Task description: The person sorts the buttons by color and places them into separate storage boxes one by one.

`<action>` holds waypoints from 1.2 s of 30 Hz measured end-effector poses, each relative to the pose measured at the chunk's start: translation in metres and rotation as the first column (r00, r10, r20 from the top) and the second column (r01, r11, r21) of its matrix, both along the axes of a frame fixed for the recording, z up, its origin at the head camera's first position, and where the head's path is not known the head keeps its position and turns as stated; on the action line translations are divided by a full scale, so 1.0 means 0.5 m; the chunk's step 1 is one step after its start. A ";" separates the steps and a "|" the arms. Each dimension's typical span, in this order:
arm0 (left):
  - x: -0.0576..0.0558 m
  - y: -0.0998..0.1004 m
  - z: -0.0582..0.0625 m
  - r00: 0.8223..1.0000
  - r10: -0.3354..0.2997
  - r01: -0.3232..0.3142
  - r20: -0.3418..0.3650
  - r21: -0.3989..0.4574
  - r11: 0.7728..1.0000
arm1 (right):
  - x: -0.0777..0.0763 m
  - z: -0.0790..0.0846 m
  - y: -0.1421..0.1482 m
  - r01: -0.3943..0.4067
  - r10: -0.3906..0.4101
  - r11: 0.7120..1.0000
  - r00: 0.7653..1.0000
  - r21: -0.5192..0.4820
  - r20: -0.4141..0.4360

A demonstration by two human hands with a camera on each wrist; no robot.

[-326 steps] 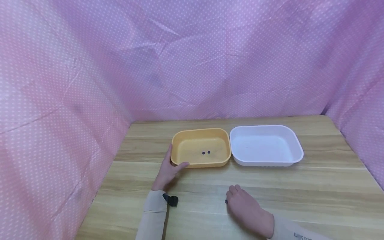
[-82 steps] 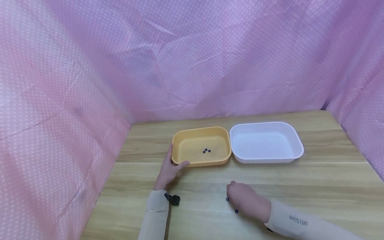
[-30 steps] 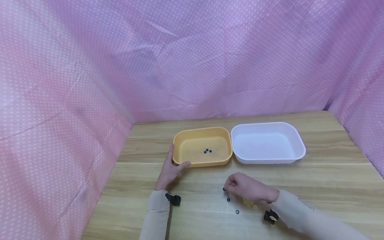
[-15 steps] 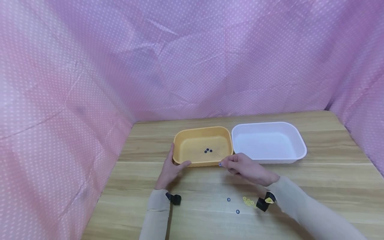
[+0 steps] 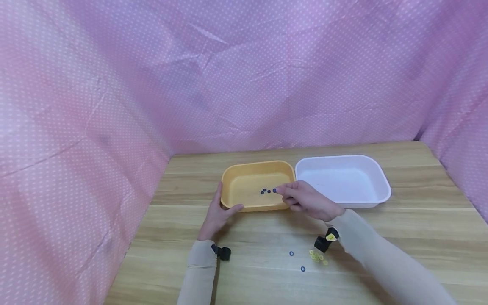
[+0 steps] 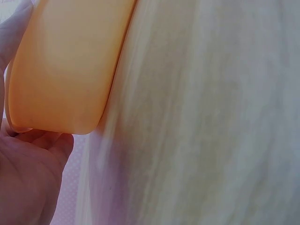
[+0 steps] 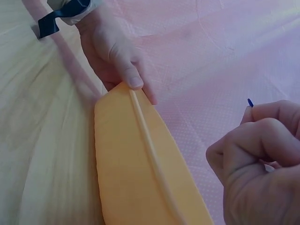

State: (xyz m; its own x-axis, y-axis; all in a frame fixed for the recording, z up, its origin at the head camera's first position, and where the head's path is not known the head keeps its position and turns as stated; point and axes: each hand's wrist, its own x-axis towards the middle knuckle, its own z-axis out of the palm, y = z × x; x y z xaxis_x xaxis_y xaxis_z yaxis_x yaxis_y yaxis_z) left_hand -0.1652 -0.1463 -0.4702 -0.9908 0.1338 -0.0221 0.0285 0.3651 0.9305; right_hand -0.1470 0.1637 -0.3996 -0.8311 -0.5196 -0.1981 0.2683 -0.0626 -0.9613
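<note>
My right hand point(image 5: 306, 199) pinches a small blue ring point(image 5: 274, 190) between thumb and index fingertip, over the right part of the yellow basin point(image 5: 257, 208). Seen edge-on in the right wrist view, the blue ring point(image 7: 250, 102) stands out above the fingertips. Inside the basin lie 3 dark blue rings point(image 5: 264, 190), close together. My left hand point(image 5: 217, 216) holds the basin's front left corner, thumb along the front rim and fingers against the left side. The left wrist view shows that hand's fingers point(image 6: 51, 143) around the basin's end.
A white basin point(image 5: 343, 204) stands against the yellow one's right side. On the wooden table point(image 5: 259, 271) in front lie two blue rings point(image 5: 291, 253) and a small cluster of yellow rings point(image 5: 316, 257). Pink dotted cloth point(image 5: 244, 84) encloses the back and sides.
My right hand has picked up a blue ring from the table and carried it forward over the yellow basin. Earlier, the basin's rings rose from two to 3. My left hand stays put.
</note>
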 end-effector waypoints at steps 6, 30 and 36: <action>-0.004 -0.001 0.003 1.000 0.005 -0.005 0.001 -0.008 1.000 | -0.030 0.000 -0.007 0.037 -0.038 0.998 0.999 0.041 0.032; -0.004 -0.003 0.004 1.000 -0.009 0.009 0.002 0.024 1.000 | -0.156 -0.018 -0.087 0.067 -0.075 0.992 0.994 0.104 0.074; -0.006 -0.005 0.003 1.000 -0.006 0.005 0.017 0.036 0.999 | -0.165 -0.030 -0.095 0.079 -0.094 0.987 0.990 0.142 0.102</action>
